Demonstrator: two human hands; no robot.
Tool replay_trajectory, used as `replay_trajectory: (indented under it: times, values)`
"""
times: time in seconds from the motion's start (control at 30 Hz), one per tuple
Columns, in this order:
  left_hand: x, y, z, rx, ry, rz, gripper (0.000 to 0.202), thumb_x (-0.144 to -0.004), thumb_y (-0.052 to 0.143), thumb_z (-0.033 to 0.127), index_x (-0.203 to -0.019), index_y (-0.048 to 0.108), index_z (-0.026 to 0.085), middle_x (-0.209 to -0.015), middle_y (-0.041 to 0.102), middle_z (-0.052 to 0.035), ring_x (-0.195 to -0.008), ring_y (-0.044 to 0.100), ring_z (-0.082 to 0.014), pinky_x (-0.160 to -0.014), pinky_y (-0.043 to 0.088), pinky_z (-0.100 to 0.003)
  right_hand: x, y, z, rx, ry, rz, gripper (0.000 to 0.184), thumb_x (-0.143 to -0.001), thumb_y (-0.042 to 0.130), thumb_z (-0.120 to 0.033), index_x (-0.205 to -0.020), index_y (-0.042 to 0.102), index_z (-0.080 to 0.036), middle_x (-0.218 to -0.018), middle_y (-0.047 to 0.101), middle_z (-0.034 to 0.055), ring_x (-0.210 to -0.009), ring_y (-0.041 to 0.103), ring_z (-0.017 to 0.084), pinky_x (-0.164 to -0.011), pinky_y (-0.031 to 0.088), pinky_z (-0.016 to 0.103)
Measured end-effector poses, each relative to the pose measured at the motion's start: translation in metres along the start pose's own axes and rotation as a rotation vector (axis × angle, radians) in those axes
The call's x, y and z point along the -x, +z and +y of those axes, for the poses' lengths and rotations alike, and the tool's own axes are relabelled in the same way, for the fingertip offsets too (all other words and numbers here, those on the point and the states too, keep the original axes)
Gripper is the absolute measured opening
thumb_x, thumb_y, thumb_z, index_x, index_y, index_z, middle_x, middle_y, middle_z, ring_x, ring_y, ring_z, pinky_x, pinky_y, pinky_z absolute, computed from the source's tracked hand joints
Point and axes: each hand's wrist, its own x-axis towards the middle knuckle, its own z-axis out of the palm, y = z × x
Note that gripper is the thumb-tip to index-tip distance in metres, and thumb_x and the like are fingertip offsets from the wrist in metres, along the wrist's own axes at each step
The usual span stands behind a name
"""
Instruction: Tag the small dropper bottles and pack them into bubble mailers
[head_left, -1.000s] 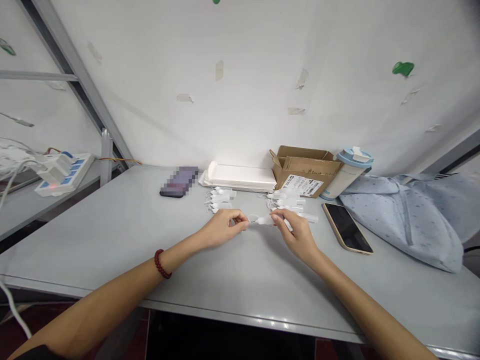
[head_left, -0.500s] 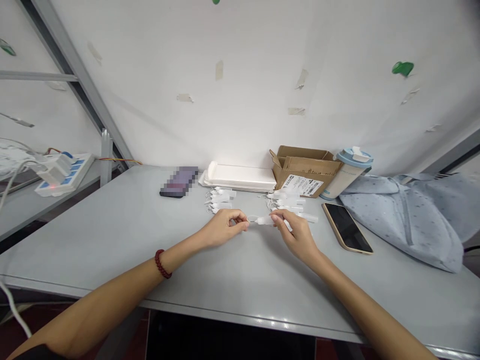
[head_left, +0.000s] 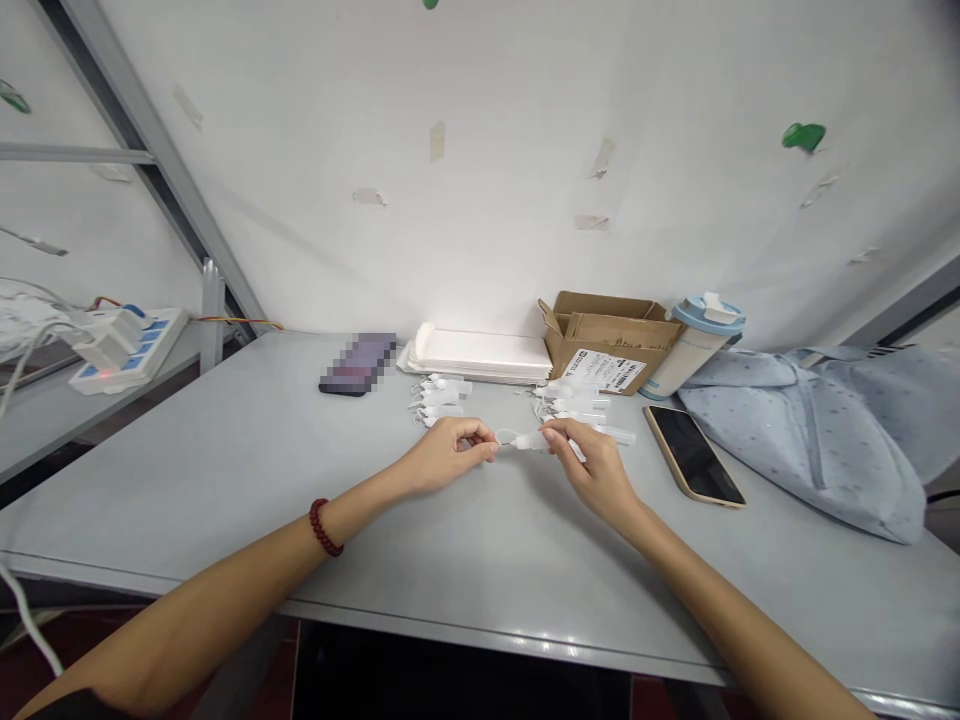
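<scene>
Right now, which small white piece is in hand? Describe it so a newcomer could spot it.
On the grey table, in front of the cardboard box, lies a small heap of white pieces. Just nearer than it, one white piece spans the gap between the left hand and the right hand. It alone is pinched at both ends; the others lie loose.

A pixelated dark patch (head_left: pixel 358 364) on the counter (head_left: pixel 225 470) cannot be identified; both elbows are cut off at the bottom edge.
</scene>
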Motion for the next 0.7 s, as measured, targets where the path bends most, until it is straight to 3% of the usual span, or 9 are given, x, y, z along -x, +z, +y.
replay_trajectory:
  times: [0.4, 0.7]
  values:
    - [0.0014, 0.0062, -0.0013, 0.019, 0.012, -0.015, 0.02, -0.081, 0.051, 0.033, -0.077, 0.059, 0.015, -0.074, 0.063, -0.0019, -0.065, 0.054, -0.0117, -0.057, 0.04, -0.022, 0.0002, -0.0005, -0.0033, 0.008, -0.031, -0.003, 0.027, -0.092, 0.038, -0.033, -0.082, 0.058, -0.019, -0.067, 0.062, 0.002, -0.06, 0.055, 0.014, -0.061, 0.041, 0.027]
    - [0.0009, 0.007, 0.0006, 0.05, 0.008, -0.01, 0.018, -0.081, 0.051, 0.031, -0.079, 0.059, 0.015, -0.076, 0.063, -0.0026, -0.071, 0.056, -0.013, -0.063, 0.043, -0.022, -0.0003, -0.0006, -0.0034, 0.023, -0.037, -0.006, 0.028, -0.093, 0.037, -0.035, -0.08, 0.057, -0.02, -0.065, 0.061, 0.0015, -0.058, 0.054, 0.014, -0.059, 0.04, 0.026]
